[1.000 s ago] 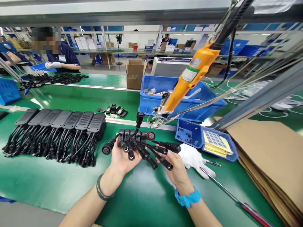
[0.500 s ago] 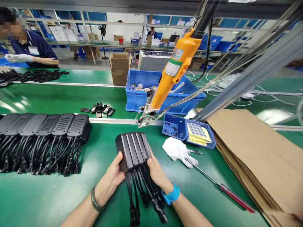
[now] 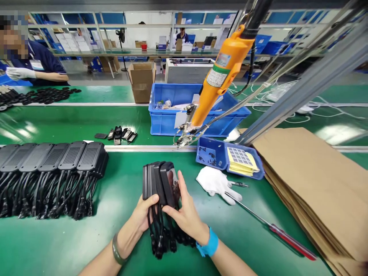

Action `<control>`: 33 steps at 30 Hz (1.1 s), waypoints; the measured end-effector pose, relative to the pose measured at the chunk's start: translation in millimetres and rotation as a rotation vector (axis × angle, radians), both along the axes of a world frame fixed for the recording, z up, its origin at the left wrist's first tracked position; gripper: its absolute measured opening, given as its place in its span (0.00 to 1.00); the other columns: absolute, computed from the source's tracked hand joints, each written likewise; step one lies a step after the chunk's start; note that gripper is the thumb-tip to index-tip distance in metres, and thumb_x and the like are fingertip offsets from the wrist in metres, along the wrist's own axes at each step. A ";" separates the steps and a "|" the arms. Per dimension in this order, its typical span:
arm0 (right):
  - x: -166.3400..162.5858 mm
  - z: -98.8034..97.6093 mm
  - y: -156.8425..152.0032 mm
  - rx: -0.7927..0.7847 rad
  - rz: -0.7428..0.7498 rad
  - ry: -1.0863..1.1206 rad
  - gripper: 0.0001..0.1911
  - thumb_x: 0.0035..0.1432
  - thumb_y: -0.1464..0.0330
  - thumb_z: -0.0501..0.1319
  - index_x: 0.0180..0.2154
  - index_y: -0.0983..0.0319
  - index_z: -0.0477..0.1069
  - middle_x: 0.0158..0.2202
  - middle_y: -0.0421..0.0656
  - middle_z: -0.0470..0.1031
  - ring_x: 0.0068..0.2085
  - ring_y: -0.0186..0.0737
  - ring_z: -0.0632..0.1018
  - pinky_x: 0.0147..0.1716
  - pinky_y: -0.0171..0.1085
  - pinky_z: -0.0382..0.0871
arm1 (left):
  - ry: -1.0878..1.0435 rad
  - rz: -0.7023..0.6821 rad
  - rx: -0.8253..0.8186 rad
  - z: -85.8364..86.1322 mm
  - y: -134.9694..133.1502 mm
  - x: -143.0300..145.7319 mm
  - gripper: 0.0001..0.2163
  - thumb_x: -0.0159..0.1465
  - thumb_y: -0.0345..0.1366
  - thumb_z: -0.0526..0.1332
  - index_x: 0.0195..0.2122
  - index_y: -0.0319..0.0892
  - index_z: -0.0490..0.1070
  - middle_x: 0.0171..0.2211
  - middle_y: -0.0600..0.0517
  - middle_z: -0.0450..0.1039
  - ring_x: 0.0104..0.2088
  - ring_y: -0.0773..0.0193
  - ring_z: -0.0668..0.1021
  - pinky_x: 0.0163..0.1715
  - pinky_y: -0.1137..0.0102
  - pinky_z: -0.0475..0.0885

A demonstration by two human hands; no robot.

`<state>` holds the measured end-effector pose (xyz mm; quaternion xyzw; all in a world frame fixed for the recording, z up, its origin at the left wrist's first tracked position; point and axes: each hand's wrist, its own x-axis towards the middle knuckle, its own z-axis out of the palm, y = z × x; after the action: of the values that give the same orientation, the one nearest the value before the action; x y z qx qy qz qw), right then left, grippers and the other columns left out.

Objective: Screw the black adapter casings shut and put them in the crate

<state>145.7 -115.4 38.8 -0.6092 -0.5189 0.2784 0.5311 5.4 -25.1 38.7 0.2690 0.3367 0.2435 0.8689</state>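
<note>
Several black plastic boxes with cables (image 3: 156,184) stand side by side in a stack between my hands, over the green table. My left hand (image 3: 141,214) grips the stack at its lower left, its thumb across the front edge. On the other side my right hand (image 3: 188,214) holds the rightmost box, thumb at the lower front edge and fingers stretched up along its glossy side face. The rightmost box leans a little apart from the others at the top. Black cables with connectors (image 3: 159,239) hang below, between my wrists.
Left, a row of similar cabled boxes (image 3: 67,157). Ahead, small black parts (image 3: 122,134), a large blue bin (image 3: 163,124) and a hanging orange power screwdriver (image 3: 220,78). Right, a blue tray (image 3: 212,165), white glove (image 3: 212,180), screwdriver (image 3: 290,239) and cardboard (image 3: 313,165). A co-worker (image 3: 40,63) sits far left.
The stack has turned, and its rightmost box now shows a glossy side face. My right hand has opened its fingers upward along it; my left thumb has moved onto the front edge.
</note>
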 end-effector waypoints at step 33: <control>-18.2 -6.4 11.6 0.107 -0.187 0.411 0.64 0.45 0.59 0.75 0.70 0.56 0.33 0.70 0.54 0.50 0.67 0.51 0.62 0.67 0.51 0.58 | 0.247 0.163 0.359 -3.2 -15.2 2.9 0.33 0.49 0.55 0.74 0.52 0.42 0.74 0.55 0.43 0.74 0.63 0.44 0.67 0.65 0.54 0.59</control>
<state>127.4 -103.9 32.4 -0.5562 -0.3553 0.3182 0.6806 8.2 -40.3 35.4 0.4190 0.4122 0.3343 0.7367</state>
